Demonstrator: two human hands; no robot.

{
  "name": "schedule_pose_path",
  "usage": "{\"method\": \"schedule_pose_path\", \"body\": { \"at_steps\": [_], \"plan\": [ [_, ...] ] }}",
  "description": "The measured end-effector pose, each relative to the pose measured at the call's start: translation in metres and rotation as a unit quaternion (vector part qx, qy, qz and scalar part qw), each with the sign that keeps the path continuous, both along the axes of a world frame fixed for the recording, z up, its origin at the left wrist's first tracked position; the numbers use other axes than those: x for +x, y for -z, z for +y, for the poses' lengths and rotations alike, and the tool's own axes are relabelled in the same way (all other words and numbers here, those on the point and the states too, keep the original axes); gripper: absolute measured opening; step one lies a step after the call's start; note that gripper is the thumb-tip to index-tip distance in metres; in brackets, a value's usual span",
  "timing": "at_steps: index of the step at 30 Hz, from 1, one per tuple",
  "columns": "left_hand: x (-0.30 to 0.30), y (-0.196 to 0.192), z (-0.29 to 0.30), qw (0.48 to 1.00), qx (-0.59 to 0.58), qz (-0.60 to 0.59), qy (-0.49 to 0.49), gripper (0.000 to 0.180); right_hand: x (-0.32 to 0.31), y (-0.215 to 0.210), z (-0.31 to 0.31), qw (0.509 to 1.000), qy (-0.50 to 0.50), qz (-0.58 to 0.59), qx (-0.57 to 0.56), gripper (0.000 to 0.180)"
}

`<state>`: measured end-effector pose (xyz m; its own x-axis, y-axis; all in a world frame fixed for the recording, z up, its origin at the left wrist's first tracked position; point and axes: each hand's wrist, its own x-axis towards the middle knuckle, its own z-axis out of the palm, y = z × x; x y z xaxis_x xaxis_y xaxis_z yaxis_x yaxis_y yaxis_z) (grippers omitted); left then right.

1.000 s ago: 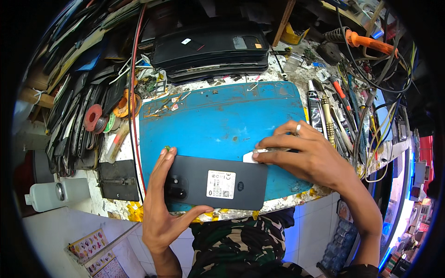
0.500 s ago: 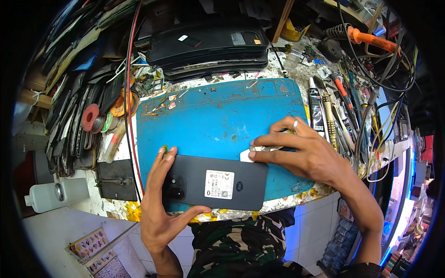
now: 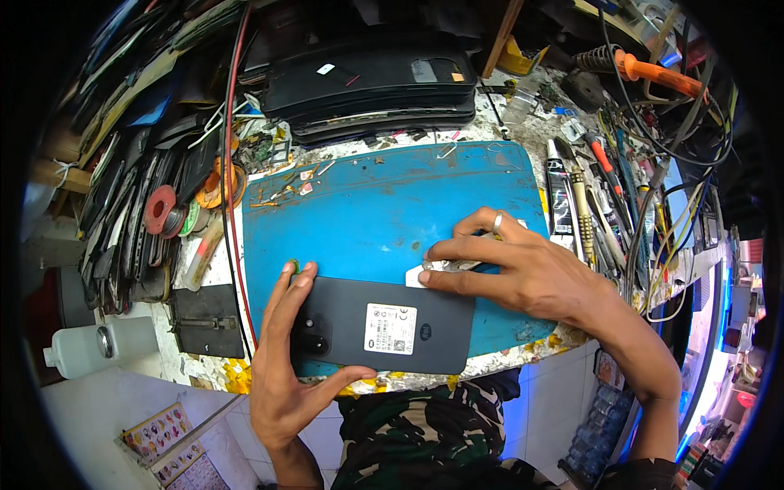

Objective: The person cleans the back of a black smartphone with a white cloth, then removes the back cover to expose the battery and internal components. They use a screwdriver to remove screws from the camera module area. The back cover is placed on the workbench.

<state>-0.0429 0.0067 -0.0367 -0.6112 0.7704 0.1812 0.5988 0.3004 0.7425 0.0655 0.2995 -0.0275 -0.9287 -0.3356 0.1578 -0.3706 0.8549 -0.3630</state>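
A dark grey smartphone lies back up near the front of the blue work mat, its camera block to the left and a white label on its back. My left hand grips its left end, fingertips at the far edge and thumb at the near edge. Between the fingertips and thumb of my right hand is a small white flat piece, set against the phone's far long edge. Something shiny shows beside it under the fingers; its kind cannot be made out.
Stacked black panels stand behind the mat. Thin phone parts and a red solder spool crowd the left. On the right are a black tube, several hand tools and an orange-handled soldering iron. A red-black cable crosses the mat's left side.
My right hand has slid left along the phone's far edge with the white flat piece. The left hand keeps its grip on the phone, and the phone appears slightly shifted right.
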Motion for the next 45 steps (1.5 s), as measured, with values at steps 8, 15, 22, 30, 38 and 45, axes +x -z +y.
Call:
{"method": "schedule_pose_path", "body": {
  "at_steps": [8,15,22,30,38,45],
  "plan": [
    [-0.001,0.004,-0.003,1.000,-0.002,-0.012,0.013,0.122,-0.018,0.000,-0.007,1.000,-0.021,0.011,-0.005,0.040],
    [0.001,0.005,-0.003,1.000,0.005,-0.022,-0.003,0.128,-0.023,0.001,-0.012,1.000,-0.019,0.011,0.001,0.040],
    [0.003,0.005,-0.001,0.999,0.024,-0.021,-0.018,0.120,-0.026,0.006,-0.010,0.996,-0.053,0.066,0.027,0.044],
    [0.001,0.004,-0.003,1.000,0.000,-0.015,-0.004,0.131,-0.032,0.008,-0.007,0.995,-0.075,0.064,0.005,0.045],
    [0.001,0.002,-0.001,1.000,0.009,-0.020,-0.011,0.120,-0.045,0.006,-0.021,0.996,-0.078,0.046,-0.012,0.038],
    [0.001,0.003,-0.004,0.999,0.004,-0.051,-0.001,0.135,-0.061,0.003,-0.030,0.997,-0.076,0.005,-0.032,0.039]
  ]
}}
